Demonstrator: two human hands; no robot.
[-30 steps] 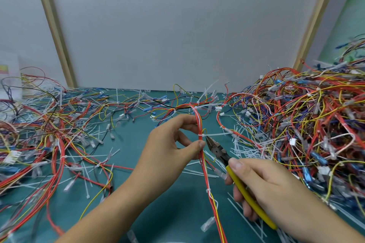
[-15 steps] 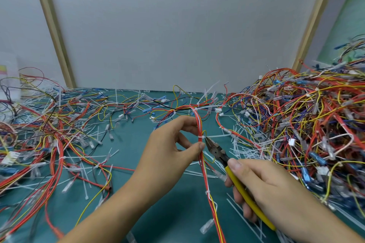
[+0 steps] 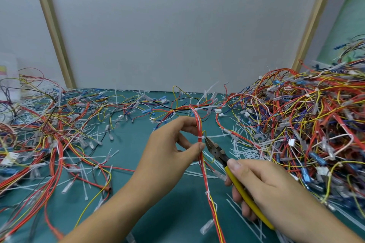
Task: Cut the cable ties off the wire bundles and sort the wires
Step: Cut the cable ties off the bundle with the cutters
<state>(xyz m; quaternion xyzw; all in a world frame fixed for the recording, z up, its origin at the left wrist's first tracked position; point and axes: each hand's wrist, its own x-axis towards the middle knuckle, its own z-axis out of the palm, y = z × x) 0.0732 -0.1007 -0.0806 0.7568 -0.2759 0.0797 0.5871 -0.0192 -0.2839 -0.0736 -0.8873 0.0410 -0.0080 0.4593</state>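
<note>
A teal tabletop (image 3: 126, 144) was seen spread across the foreground, a pale grey wall panel (image 3: 177, 25) was set upright behind it, a left wooden strip (image 3: 53, 31) and a right wooden strip (image 3: 316, 16) were fixed slanting up it, a green surface (image 3: 347, 25) was glimpsed far right, a blurred white container (image 3: 7, 77) was made out far left.

A workshop bench: wire heaps (image 3: 308, 116) (snipped ties (image 3: 245, 150) everywhere) on green mat (image 3: 126, 156).

Left hand (image 3: 166, 150) pinches wire bundle (image 3: 199, 128); right hand (image 3: 262, 185) grips cutters (image 3: 216, 151).

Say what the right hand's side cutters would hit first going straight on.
Probably the white cable tie on the red wire bundle the left hand pinches; the right hand aims the side cutters at it, depth unclear.
</note>
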